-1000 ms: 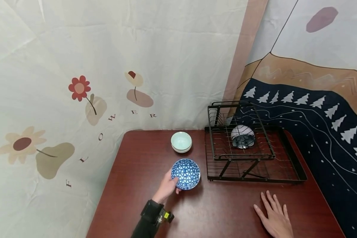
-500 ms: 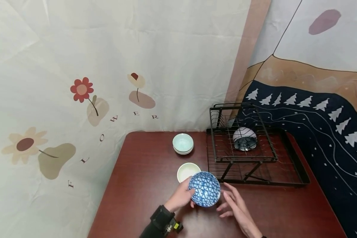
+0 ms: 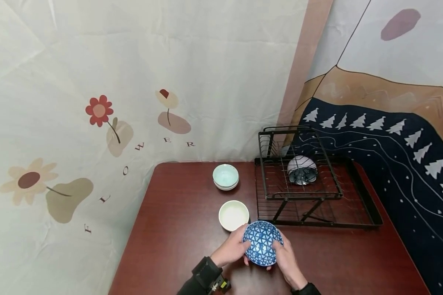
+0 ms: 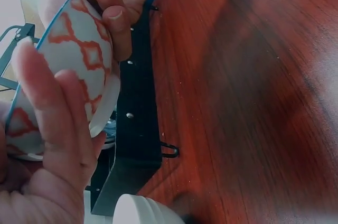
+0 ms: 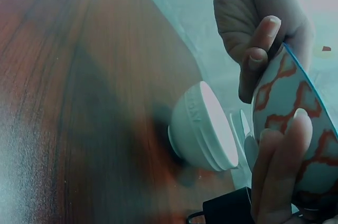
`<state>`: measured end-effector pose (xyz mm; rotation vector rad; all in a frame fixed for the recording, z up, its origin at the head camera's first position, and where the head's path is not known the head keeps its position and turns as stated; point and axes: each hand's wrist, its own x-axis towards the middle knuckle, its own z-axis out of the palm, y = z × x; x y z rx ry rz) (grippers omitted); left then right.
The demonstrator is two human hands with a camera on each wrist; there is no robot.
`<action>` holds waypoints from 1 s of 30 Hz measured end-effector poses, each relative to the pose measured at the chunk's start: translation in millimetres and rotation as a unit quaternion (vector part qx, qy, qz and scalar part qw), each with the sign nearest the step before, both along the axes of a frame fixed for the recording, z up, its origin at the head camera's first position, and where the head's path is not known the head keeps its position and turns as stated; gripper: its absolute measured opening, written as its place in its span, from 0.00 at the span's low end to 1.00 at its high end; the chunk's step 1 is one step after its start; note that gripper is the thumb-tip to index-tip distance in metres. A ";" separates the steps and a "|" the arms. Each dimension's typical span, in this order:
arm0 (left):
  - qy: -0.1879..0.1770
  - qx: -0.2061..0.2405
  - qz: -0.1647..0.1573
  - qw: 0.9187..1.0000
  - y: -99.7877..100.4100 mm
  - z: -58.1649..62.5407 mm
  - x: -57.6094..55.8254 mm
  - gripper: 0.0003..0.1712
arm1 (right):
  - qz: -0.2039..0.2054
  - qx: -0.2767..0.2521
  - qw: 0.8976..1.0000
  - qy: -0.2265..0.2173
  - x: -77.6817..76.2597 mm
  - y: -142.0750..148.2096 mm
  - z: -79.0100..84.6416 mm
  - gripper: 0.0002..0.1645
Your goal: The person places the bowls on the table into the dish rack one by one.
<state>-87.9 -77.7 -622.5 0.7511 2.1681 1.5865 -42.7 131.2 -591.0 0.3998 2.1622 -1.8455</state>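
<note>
Both hands hold a patterned bowl [image 3: 263, 243] above the table, its blue-and-white triangle inside facing up in the head view. My left hand [image 3: 233, 249] grips its left side, thumb over the rim. On the opposite side my right hand [image 3: 288, 259] grips it the same way, with fingers underneath. The wrist views show the bowl's outside [image 4: 90, 52], white with orange-red outlines and a blue rim. A cream bowl [image 3: 234, 215] stands on the table just beyond my left hand; its ribbed outside [image 5: 193, 126] shows in the right wrist view.
Two stacked pale bowls [image 3: 226, 176], the top one light aqua, stand near the table's back edge. At the back right is a black two-tier dish rack [image 3: 302, 196] holding an overturned bowl [image 3: 302, 169]. Printed cloths [image 3: 221, 82] hang behind the brown table [image 3: 177, 229].
My left hand has carried the patterned bowl right and nearer, uncovering the cream bowl. My right hand has left the table at right and taken hold of the patterned bowl's other side.
</note>
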 end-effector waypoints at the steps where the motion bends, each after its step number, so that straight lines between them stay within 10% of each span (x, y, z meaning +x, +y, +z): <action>1: -0.045 0.012 0.001 0.999 1.7 9.6 2.5 0.29 | -0.001 0.001 1.000 0.005 0.2 1.4 -0.2 0.42; 5: -0.163 0.037 0.023 0.986 5.8 39.9 11.2 0.32 | -0.006 0.008 1.000 0.005 3.0 11.3 2.3 0.42; 10: -0.014 -0.041 0.100 0.994 -25.2 38.1 7.5 0.41 | -0.050 -0.017 0.999 -0.005 10.1 40.7 9.2 0.43; 15: 0.104 -0.209 0.221 0.947 -85.4 14.4 -5.4 0.52 | -0.095 -0.018 0.995 -0.009 15.9 82.1 15.6 0.42; 19: 0.107 -0.347 0.230 0.903 -121.1 -6.0 -9.1 0.63 | -0.104 0.002 0.994 -0.027 18.0 107.5 18.4 0.43; 30: 0.076 -0.434 0.198 0.875 -135.7 -37.1 -1.7 0.73 | -0.115 0.000 0.992 -0.048 23.1 130.6 13.1 0.43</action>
